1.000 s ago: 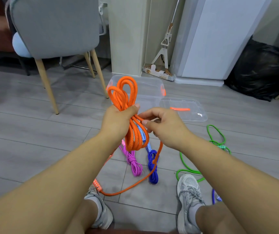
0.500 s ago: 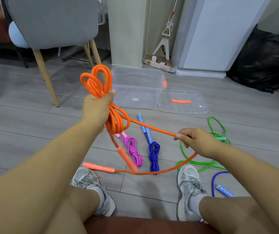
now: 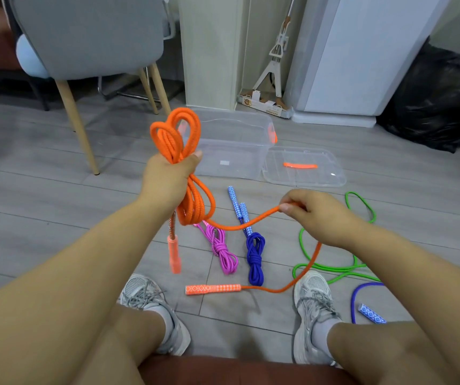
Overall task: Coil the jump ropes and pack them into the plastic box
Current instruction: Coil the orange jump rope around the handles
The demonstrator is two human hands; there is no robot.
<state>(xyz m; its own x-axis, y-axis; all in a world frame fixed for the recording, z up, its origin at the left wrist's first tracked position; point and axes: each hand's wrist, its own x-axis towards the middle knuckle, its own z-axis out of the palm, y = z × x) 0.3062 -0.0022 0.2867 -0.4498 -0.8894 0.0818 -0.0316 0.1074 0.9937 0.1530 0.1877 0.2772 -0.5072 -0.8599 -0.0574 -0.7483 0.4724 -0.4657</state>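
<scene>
Grey plank floor; plastic box near chair.

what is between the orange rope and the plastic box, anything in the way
Nothing visible. The left hand holds the orange rope just in front of the open plastic box; the lid lies beside it, to the right.

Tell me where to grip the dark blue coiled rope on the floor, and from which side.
Probably grip the blue coiled rope at its wrapped middle, from above: it lies flat on the floor, the wraps bind its loops, and the pink rope lies close beside it.
</scene>
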